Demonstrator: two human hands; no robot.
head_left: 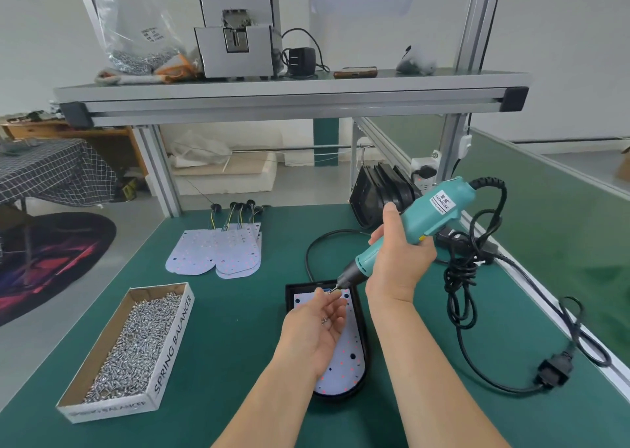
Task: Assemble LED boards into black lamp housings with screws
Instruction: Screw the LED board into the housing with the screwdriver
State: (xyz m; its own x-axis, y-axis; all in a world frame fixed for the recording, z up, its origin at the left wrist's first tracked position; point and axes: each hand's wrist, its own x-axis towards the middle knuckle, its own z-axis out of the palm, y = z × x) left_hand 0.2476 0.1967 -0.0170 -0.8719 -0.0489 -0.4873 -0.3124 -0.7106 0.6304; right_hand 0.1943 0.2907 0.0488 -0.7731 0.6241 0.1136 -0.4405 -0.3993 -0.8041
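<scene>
White red-dotted LED board [342, 369] in black rounded lamp housing [289, 299], fingers of your left hand [318, 325] curled round silver screws [324, 318], your right hand [397, 263] gripping teal electric screwdriver [426, 215]

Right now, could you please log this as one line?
right hand: grips teal electric screwdriver | left hand: pinches small silver screw at its bit | below: white LED board in black lamp housing

Your screwdriver [419, 222] is teal with a white label and a black cord [461, 277]. The housing [362, 325] is black. Its LED board [342, 371] is white, dotted pink-red with dark holes. The mat [238, 345] is dark green. Your box [174, 342] is white outside with black lettering, brown inside, holding silver screws [136, 338]. The far-left cloth [51, 171] is dark with a white grid.
</scene>
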